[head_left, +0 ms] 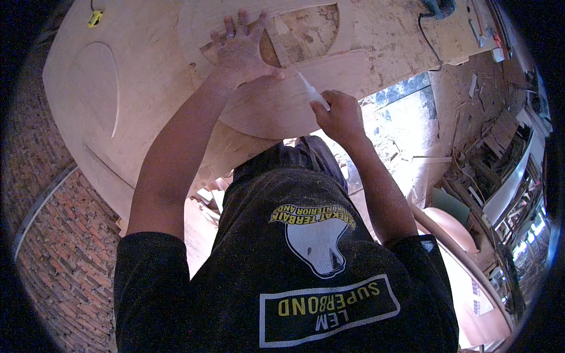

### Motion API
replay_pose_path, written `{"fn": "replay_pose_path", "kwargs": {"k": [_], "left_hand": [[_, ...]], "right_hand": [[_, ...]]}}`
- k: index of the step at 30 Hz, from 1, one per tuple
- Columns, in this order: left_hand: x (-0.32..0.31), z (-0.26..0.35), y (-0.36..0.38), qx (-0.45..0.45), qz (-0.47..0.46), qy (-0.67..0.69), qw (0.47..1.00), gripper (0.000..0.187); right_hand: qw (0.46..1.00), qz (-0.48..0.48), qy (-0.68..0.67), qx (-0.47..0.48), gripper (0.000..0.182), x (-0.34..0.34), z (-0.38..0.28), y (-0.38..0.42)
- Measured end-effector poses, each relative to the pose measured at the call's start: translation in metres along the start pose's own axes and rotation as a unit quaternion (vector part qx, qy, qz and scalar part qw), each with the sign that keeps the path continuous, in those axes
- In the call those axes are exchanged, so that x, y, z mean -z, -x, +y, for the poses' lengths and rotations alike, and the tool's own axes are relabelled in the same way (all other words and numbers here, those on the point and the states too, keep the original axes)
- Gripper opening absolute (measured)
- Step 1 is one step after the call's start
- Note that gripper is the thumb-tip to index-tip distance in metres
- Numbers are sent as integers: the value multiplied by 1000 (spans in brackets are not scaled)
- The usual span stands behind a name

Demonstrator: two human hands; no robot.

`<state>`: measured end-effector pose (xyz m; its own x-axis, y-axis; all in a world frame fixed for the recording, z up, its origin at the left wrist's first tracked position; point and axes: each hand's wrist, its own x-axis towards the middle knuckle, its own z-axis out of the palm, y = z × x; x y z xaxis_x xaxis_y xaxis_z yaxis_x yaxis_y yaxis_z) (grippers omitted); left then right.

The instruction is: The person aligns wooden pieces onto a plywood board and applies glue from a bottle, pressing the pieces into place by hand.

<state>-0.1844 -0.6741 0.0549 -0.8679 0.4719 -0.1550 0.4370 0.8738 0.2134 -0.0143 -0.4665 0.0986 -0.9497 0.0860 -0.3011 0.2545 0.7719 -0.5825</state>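
Note:
My left hand (243, 54) lies spread on a thin wooden piece with cut-out openings, its fingers apart and a ring on one finger. My right hand (340, 115) is wrapped round a small white bottle (313, 93) with a long pointed nozzle. The nozzle tip points up and left, over the curved wooden piece (294, 109), a little to the right of my left thumb. Whether the tip touches the wood I cannot tell. A straight wooden strip (280, 42) crosses the opening beside my left hand.
The large wooden board (153, 65) bears a yellow tape measure (95, 18) and a curved thin piece (97, 88) at left. A blue tool (438, 8) with a black cord sits at the top right. Wood scraps lie at right; a brick wall (70, 235) stands at left.

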Motion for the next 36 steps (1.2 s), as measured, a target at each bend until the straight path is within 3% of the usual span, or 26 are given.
{"fn": "replay_pose_path", "kwargs": {"k": [36], "left_hand": [[2,3,-2,16,-26,-21,999,152]], "right_hand": [[1000,9,-21,11,27,-6,-3,-1]]}}
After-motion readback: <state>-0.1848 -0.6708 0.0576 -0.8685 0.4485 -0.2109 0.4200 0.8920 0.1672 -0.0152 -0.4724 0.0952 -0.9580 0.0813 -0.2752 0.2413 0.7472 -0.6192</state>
